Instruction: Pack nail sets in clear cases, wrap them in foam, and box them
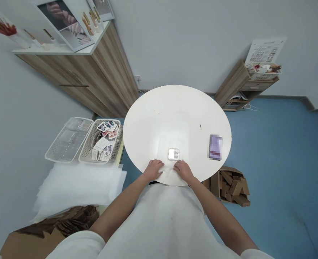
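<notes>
A thin white foam sheet (170, 138) lies on the round white table and is hard to tell from the tabletop. On its near part rests a small clear plastic case (173, 154) with rounded corners. My left hand (154, 169) is closed on the sheet's near edge, left of and nearer than the case. Opposite it, my right hand (183, 170) curls its fingers on the same edge at the right. Between the hands the sheet looks rumpled. Neither hand touches the case.
A blurred purple packet (215, 147) lies at the table's right. White baskets (83, 144) stand left, one full of printed cards. Below them are stacked foam sheets (80, 185) and a carton of folded brown cardboard (37, 237). Small brown boxes (234, 187) fill a carton at right.
</notes>
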Available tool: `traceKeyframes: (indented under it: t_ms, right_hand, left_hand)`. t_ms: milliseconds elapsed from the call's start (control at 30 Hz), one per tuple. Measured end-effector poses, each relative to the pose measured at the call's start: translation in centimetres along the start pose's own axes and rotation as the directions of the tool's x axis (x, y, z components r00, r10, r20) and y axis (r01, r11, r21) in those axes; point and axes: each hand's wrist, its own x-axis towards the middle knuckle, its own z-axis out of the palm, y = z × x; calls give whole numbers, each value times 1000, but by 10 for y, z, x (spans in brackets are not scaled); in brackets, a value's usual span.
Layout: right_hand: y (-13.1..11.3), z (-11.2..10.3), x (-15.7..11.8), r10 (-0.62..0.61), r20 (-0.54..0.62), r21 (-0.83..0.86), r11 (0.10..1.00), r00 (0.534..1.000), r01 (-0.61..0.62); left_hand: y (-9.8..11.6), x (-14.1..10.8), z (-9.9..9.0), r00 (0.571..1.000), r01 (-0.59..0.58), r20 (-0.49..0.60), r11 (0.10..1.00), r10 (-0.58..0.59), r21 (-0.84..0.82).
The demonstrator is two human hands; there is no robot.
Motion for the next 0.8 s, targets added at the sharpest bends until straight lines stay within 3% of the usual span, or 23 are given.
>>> traceKeyframes:
  t_ms: [267,400,600,800]
  right_hand:
    - [-5,12,-38,85,-159,124,990,984,-65]
    - [4,15,-48,106,-154,86,992,982,-93]
    - [15,8,-43,216,-214,198,965,952,-175]
    - [20,-2,-28,273,-215,237,946,938,-221]
  left_hand:
    - [-15,-6,1,997,-50,-56,994,45,-99]
    - [-17,-3,-1,996,-34,-81,988,22,-154]
    - [-15,4,-8,992,10,-117,962,-43,-273]
    - [-13,11,-18,978,171,-72,949,-196,-266]
